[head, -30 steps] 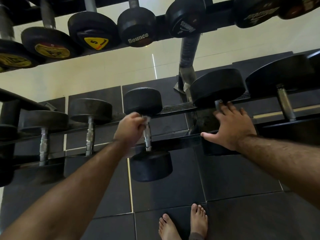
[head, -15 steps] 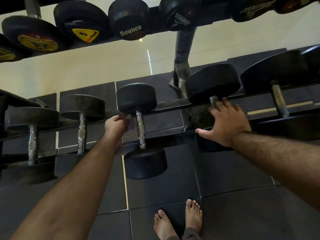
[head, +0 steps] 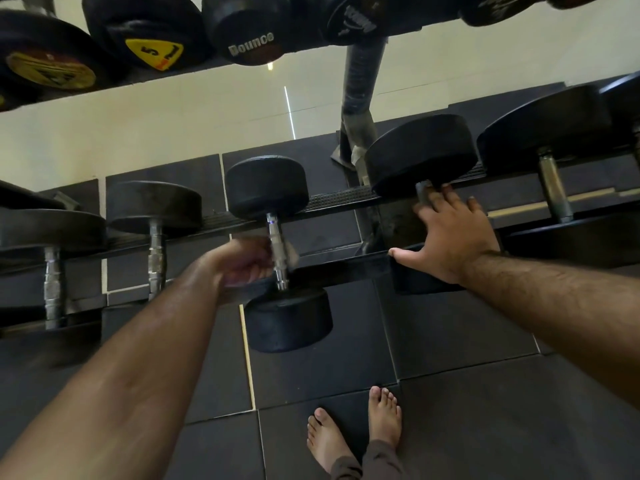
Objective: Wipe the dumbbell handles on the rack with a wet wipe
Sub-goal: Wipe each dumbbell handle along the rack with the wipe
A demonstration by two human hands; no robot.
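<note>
Dark rubber floor tiles [head: 450, 323] cover the near ground of a gym, with pale tile beyond and a person's bare feet [head: 356, 441] at the bottom of the view. Just past the feet stands the lower tier of a dumbbell rack [head: 346, 202], its dumbbells lying with 1 head toward the person and 1 away.

The left hand [head: 242, 261] is blurred, its fingers curled round the steel handle [head: 278, 251] of the middle dumbbell [head: 287, 320]. A pale scrap showing at the right of that handle looks like the wet wipe [head: 293, 255], thin, limp and damp, so it should wrap the bar easily and slide along it. The handle is stiff, narrow metal with knurled bands that may snag the wipe. The rubber heads look heavy enough to keep the dumbbell still while it is rubbed. The bare bar between the heads is the place to grip.

To the right, the right hand [head: 450, 237] lies flat with fingers straight and spread, thumb out, its fingertips [head: 434, 195] touching the next handle [head: 423, 194] beneath a large head [head: 422, 154]; it holds nothing.

Left of the middle dumbbell 2 more handles [head: 156, 261] await. Farther off an upper shelf carries dumbbells [head: 249, 32], 1 marked 5 and 1 marked Bounce.
</note>
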